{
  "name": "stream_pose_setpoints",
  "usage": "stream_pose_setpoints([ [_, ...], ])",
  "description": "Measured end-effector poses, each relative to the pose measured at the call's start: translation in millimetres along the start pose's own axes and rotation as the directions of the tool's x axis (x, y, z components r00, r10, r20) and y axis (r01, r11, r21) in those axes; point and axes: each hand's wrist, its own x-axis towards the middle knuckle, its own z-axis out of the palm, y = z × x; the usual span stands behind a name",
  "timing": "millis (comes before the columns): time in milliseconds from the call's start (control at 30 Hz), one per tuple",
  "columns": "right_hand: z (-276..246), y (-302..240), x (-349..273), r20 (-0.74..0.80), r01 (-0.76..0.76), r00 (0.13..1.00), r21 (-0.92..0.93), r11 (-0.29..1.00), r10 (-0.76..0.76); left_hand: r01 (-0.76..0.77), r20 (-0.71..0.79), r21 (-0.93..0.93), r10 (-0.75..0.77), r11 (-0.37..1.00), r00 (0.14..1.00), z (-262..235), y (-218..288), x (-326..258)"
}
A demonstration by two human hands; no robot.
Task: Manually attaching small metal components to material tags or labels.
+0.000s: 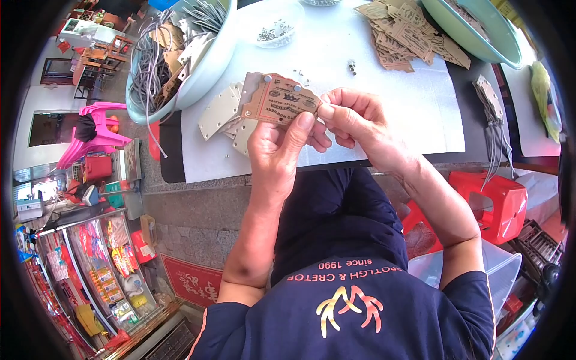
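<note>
My left hand (279, 141) grips a brown printed tag (282, 99) between thumb and fingers, above the near edge of the white-covered table. The tag has scalloped edges and round silvery fasteners along its upper edge. A greyish layer shows at its left side. At the tag's right corner, my right hand (366, 123) is closed in a pinch; whether a small part sits between those fingertips is hidden. Pale plates (221, 113) of similar outline lie left of my left hand. Beyond the tag are a few loose metal fasteners (352, 67).
A pale blue tub (204, 72) with grey cords and tags stands left. A clear bowl (282, 21) of metal fasteners is at the back. Brown tags (408, 36) are piled before a green basin (480, 39). Corded tags (491, 102) lie right; a red stool (504, 204) stands below.
</note>
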Motion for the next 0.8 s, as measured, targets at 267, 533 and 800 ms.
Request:
stream_pose_setpoints([
  [267,4,8,-4,-0.141,0.091,0.983,-0.202,0.975,-0.121,0.101,-0.142,-0.010,-0.101,0.995,0.985,9,4,-5],
  [533,5,-4,-15,-0.130,0.040,0.990,-0.178,0.983,-0.063,0.051,-0.217,-0.075,-0.066,0.996,0.974,17,6,-13],
  [800,-19,-14,-12,-0.036,-0.047,0.999,-0.367,0.929,0.036,0.145,-0.051,-0.110,-0.152,0.983,0.987,7,0,-7],
])
